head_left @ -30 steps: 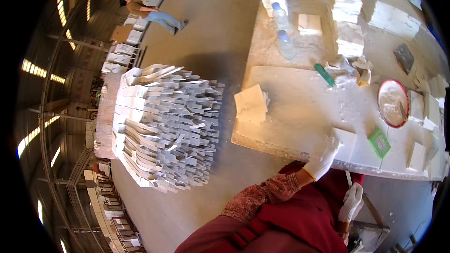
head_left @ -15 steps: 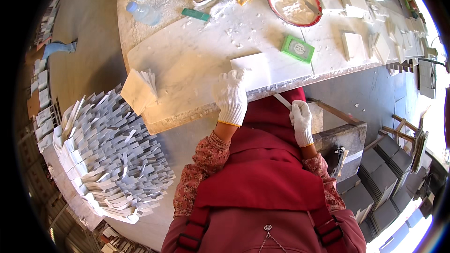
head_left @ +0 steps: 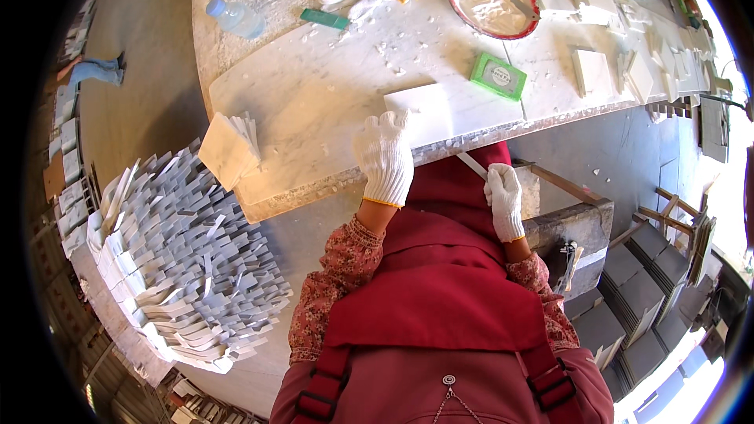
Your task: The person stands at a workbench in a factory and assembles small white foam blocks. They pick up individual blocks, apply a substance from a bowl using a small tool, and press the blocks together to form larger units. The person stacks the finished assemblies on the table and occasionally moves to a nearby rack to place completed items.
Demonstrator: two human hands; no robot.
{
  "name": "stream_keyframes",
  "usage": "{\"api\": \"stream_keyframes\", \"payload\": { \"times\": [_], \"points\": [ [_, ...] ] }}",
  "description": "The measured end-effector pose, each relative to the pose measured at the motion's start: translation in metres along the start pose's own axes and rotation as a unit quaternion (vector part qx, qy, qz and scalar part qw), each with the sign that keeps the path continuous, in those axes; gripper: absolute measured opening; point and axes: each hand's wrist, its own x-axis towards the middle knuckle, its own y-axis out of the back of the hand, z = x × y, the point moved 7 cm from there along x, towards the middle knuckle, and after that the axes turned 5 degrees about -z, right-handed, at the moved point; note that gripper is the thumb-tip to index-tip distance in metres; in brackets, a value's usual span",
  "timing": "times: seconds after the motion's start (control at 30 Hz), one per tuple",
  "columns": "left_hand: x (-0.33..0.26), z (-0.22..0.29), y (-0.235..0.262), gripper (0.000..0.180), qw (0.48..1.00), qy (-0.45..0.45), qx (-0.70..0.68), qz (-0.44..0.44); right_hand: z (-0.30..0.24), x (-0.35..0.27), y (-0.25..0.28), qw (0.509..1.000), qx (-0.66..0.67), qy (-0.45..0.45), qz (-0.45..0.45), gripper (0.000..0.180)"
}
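Where I observe the bench remotely, a thin white strip [head_left: 473, 166] lies below the table's [head_left: 314, 86] near edge, over the dark-red apron [head_left: 452, 188]; its long axis runs diagonally, free end pointing upper left. I find the right hand [head_left: 505, 196], gloved, clamped on the strip's lower end, wrist low and fingers directed upward. The left hand [head_left: 385, 153], also gloved, is raised at the table edge, back of the hand showing, fingertips at the left side of a white tile [head_left: 430, 114] lying flat; I cannot tell whether it grips the tile. A green box [head_left: 499, 77] sits right of the tile.
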Motion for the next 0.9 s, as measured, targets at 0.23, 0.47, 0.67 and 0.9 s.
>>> {"api": "stream_keyframes", "payload": {
  "times": [0.23,0.47,0.67,0.9],
  "points": [
    [-0.0002,0.0001,-0.0001,0.021,1.000,-0.002,-0.001,0.009,0.0018,0.0006,0.0002,1.000,0.000,-0.006,0.001,0.013],
    [0.0011,0.0016,0.0016,0.021,1.000,-0.012,0.004,-0.005,0.0017,0.0002,-0.0001,1.000,-0.002,-0.008,0.003,0.013],
    [0.0019,0.0014,-0.0029,0.022,1.000,-0.012,0.014,-0.017,-0.0002,-0.0005,-0.0008,1.000,-0.004,-0.009,0.003,0.013],
    [0.0036,0.0023,-0.0005,0.021,1.000,-0.014,0.014,-0.006,-0.0015,-0.0006,-0.0011,1.000,-0.009,-0.010,0.005,0.013]
  ]
}}
